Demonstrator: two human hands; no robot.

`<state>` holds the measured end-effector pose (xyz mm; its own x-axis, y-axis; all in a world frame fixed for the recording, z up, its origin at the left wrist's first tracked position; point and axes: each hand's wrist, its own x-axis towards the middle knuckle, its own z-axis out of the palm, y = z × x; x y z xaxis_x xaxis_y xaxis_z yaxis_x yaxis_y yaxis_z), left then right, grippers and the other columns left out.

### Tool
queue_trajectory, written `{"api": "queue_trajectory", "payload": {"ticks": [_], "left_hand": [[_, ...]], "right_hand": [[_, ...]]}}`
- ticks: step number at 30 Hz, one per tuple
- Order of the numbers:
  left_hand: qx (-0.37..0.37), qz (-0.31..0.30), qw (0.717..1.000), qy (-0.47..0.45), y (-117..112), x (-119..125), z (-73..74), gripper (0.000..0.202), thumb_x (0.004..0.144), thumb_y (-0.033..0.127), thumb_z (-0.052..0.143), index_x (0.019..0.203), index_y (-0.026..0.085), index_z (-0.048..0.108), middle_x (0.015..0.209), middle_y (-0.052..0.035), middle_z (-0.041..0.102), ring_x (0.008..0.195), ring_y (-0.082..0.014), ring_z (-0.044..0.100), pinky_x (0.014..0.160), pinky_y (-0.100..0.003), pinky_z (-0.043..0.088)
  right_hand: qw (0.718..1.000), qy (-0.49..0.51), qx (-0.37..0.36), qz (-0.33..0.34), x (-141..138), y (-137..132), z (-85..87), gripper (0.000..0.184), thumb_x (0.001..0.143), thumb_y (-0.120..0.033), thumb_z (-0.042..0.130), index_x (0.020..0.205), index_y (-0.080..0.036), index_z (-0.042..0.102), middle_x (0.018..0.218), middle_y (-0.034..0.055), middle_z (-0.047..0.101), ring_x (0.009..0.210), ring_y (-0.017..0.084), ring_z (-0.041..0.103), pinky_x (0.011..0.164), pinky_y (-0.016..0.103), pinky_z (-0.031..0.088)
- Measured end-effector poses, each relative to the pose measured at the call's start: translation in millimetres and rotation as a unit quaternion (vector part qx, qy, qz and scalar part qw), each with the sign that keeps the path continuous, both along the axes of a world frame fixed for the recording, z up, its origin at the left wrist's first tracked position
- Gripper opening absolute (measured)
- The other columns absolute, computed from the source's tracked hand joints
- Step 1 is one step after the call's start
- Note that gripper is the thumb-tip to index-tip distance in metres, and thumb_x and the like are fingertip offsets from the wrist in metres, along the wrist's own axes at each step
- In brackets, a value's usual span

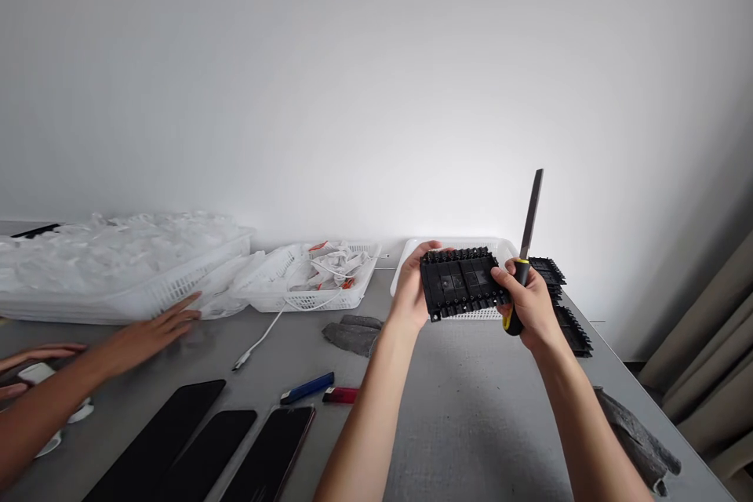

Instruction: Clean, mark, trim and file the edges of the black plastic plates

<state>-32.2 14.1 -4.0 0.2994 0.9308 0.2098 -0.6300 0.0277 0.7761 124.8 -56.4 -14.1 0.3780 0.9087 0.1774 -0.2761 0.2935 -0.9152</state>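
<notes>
My left hand (410, 289) grips the left end of a black plastic part (462, 282), which has rows of small toothed clips along its long edges. It is held up above the table and tilted toward me. In my right hand (534, 302) is a flat file (532, 216) with a black and yellow handle, its blade pointing up. My right thumb rests against the right end of the black part. More black toothed parts (572, 329) lie on the table behind my right hand, partly hidden by it.
Behind the part stands a white plastic basket (405, 255). Left of it is another basket (318, 302) with wrappers and a cable. A co-worker's hand (165, 325) reaches toward a big basket (188, 286) of plastic bags. Phones (271, 455), lighters (307, 388) and grey gloves (353, 335) lie nearby.
</notes>
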Motion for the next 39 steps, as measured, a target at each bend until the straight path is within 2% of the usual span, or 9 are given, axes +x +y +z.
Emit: {"api": "queue_trajectory", "payload": {"ticks": [2, 5, 9, 13, 19, 26, 32, 36, 39], "left_hand": [[-0.017, 0.019, 1.000, -0.005, -2, -2, 1.6, 0.031, 0.072, 0.036, 0.075, 0.097, 0.020, 0.068, 0.079, -0.0014, 0.071, 0.074, -0.0177, 0.067, 0.065, -0.028, 0.051], [0.035, 0.017, 0.999, 0.025, -13, -1, 3.4, 0.040, 0.078, 0.046, 0.071, 0.108, 0.019, 0.069, 0.091, -0.0050, 0.071, 0.081, -0.0174, 0.066, 0.068, -0.027, 0.050], [0.132, 0.006, 0.983, 0.128, -34, 4, 6.8, 0.055, 0.077, 0.037, 0.077, 0.127, 0.025, 0.058, 0.106, -0.0069, 0.071, 0.102, -0.0228, 0.065, 0.088, -0.034, 0.050], [0.150, -0.023, 0.978, 0.146, -46, 5, 9.5, 0.069, 0.076, 0.035, 0.078, 0.135, 0.027, 0.044, 0.111, -0.0082, 0.069, 0.106, -0.0250, 0.065, 0.091, -0.038, 0.051], [0.184, -0.055, 0.968, 0.160, -44, 3, 6.1, 0.092, 0.068, 0.026, 0.085, 0.143, 0.032, 0.032, 0.125, -0.0088, 0.063, 0.120, -0.0281, 0.058, 0.099, -0.042, 0.049], [0.176, -0.052, 0.969, 0.163, -39, 16, -1.4, 0.079, 0.074, 0.027, 0.079, 0.141, 0.031, 0.038, 0.122, -0.0100, 0.063, 0.086, -0.0211, 0.065, 0.073, -0.036, 0.058], [0.206, -0.013, 0.964, 0.168, -39, 17, 1.8, 0.075, 0.076, 0.027, 0.076, 0.142, 0.030, 0.041, 0.130, -0.0101, 0.059, 0.098, -0.0233, 0.064, 0.070, -0.030, 0.058], [0.210, -0.006, 0.958, 0.195, -39, 17, 4.6, 0.072, 0.078, 0.027, 0.076, 0.142, 0.029, 0.042, 0.138, -0.0107, 0.055, 0.116, -0.0270, 0.059, 0.089, -0.035, 0.056], [0.215, 0.075, 0.955, 0.191, -52, 9, 9.9, 0.073, 0.074, 0.026, 0.079, 0.139, 0.028, 0.046, 0.138, -0.0092, 0.056, 0.132, -0.0292, 0.049, 0.110, -0.041, 0.042]], "right_hand": [[0.999, 0.011, 0.010, -0.041, 1, 0, 0.1, 0.051, 0.059, -0.043, 0.085, 0.076, -0.023, 0.042, 0.064, -0.0094, 0.036, 0.049, 0.005, 0.032, 0.035, 0.016, 0.033], [0.994, 0.018, 0.029, -0.101, 7, -3, 1.2, 0.052, 0.058, -0.044, 0.086, 0.075, -0.023, 0.042, 0.069, -0.0083, 0.036, 0.052, 0.005, 0.032, 0.036, 0.017, 0.034], [0.992, 0.006, 0.045, -0.114, 17, -10, 3.6, 0.052, 0.060, -0.045, 0.086, 0.074, -0.023, 0.041, 0.070, -0.0074, 0.037, 0.053, 0.006, 0.035, 0.037, 0.018, 0.036], [0.993, 0.000, 0.051, -0.104, 23, -12, 4.3, 0.052, 0.061, -0.047, 0.085, 0.074, -0.023, 0.041, 0.068, -0.0075, 0.037, 0.052, 0.007, 0.035, 0.036, 0.019, 0.035], [0.988, -0.016, 0.061, -0.140, 21, -10, 4.2, 0.051, 0.060, -0.047, 0.086, 0.076, -0.022, 0.043, 0.073, -0.0058, 0.038, 0.057, 0.008, 0.040, 0.036, 0.017, 0.037], [0.984, -0.033, 0.070, -0.163, 25, -13, 7.3, 0.049, 0.064, -0.048, 0.083, 0.076, -0.023, 0.043, 0.070, -0.0065, 0.037, 0.054, 0.007, 0.037, 0.037, 0.017, 0.036], [0.990, -0.057, 0.060, -0.118, 27, -15, 9.5, 0.046, 0.069, -0.050, 0.080, 0.076, -0.023, 0.044, 0.064, -0.0091, 0.038, 0.043, 0.005, 0.036, 0.038, 0.020, 0.039], [0.991, -0.063, 0.056, -0.106, 25, -15, 9.3, 0.043, 0.070, -0.050, 0.080, 0.078, -0.022, 0.049, 0.062, -0.0092, 0.039, 0.041, 0.005, 0.038, 0.037, 0.020, 0.039], [0.988, -0.062, 0.069, -0.120, 24, -14, 8.8, 0.042, 0.070, -0.050, 0.080, 0.078, -0.022, 0.050, 0.062, -0.0085, 0.041, 0.040, 0.005, 0.039, 0.036, 0.021, 0.038]]}}
